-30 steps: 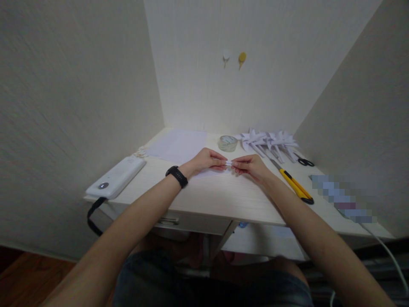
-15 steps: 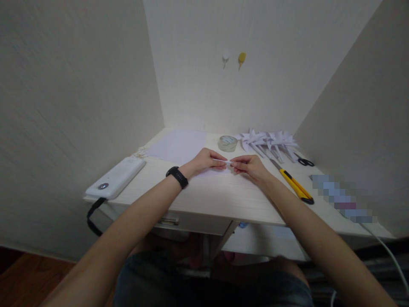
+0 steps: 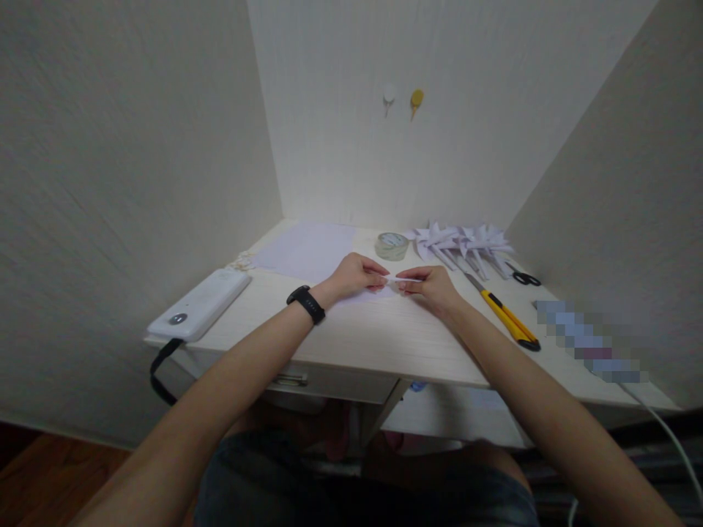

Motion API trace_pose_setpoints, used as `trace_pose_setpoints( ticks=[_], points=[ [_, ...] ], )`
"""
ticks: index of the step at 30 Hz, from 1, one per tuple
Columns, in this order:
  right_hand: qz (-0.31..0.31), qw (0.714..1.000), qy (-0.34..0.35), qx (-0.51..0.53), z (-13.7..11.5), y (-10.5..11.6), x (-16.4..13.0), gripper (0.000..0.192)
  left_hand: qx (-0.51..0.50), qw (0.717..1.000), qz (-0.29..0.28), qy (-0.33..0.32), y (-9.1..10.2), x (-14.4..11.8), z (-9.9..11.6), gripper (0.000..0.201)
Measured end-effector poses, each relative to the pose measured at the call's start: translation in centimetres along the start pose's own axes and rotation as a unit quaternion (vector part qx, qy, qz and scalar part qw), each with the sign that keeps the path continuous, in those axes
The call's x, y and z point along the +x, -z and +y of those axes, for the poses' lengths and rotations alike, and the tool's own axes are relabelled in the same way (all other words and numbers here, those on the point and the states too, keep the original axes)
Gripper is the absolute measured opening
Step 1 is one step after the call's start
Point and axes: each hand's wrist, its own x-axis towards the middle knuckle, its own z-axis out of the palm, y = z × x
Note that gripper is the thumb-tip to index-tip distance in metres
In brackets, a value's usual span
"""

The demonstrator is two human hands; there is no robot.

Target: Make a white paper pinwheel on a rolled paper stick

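Paper (image 3: 392, 279), apparently a slim white piece, spans the gap between your fingertips over the bench (image 3: 373, 340); your left hand (image 3: 353, 275) pinches one end, your right hand (image 3: 433, 284) the other. You seem to be shaping it; the next move calls for light, even pressure.

Tape (image 3: 392, 247) lies behind held paper (image 3: 392, 279), left of pinwheels (image 3: 435, 238).

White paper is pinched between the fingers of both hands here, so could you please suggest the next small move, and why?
I'd perhaps slide the right hand lightly along the white paper: the left hand pinches one end, which should steady it, while the right pinches the other.
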Motion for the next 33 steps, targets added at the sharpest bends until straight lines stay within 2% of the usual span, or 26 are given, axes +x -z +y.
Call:
trace_pose_setpoints(
  ticks=[3,6,12,15,19,23,29,31,33],
  points=[
    [0.009,1.0,-0.002,-0.025,0.3,-0.1,0.1,0.038,0.14,0.987,0.028,-0.069,0.0,-0.1,-0.1,0.022],
    [0.018,0.997,0.0,-0.072,0.6,-0.1,0.2,0.038,0.272,0.951,0.038,-0.141,0.0,-0.3,-0.3,0.02],
    [0.045,0.984,0.038,-0.167,0.7,-0.1,0.4,0.033,0.453,0.87,0.062,-0.185,-0.2,-1.0,-0.2,0.025],
    [0.046,0.981,0.052,-0.182,0.9,0.2,0.5,0.033,0.486,0.85,0.052,-0.195,0.1,-1.1,0.0,0.028],
    [0.035,0.98,0.052,-0.191,1.1,0.8,0.8,0.034,0.491,0.845,-0.006,-0.212,0.6,-0.7,-0.2,0.029],
    [0.024,0.975,0.053,-0.216,0.9,0.9,0.9,0.031,0.496,0.841,-0.018,-0.217,0.9,-0.5,-0.4,0.029],
    [0.039,0.957,0.094,-0.272,0.7,0.4,0.3,0.027,0.561,0.799,-0.003,-0.216,-0.6,-1.4,0.1,0.029],
    [0.042,0.953,0.124,-0.273,0.8,0.1,0.1,0.023,0.557,0.798,-0.012,-0.23,-1.3,-1.7,0.3,0.026],
    [0.043,0.95,0.15,-0.269,0.8,-0.2,0.0,0.02,0.541,0.809,-0.019,-0.23,-1.8,-1.7,0.5,0.025]
  ],
)
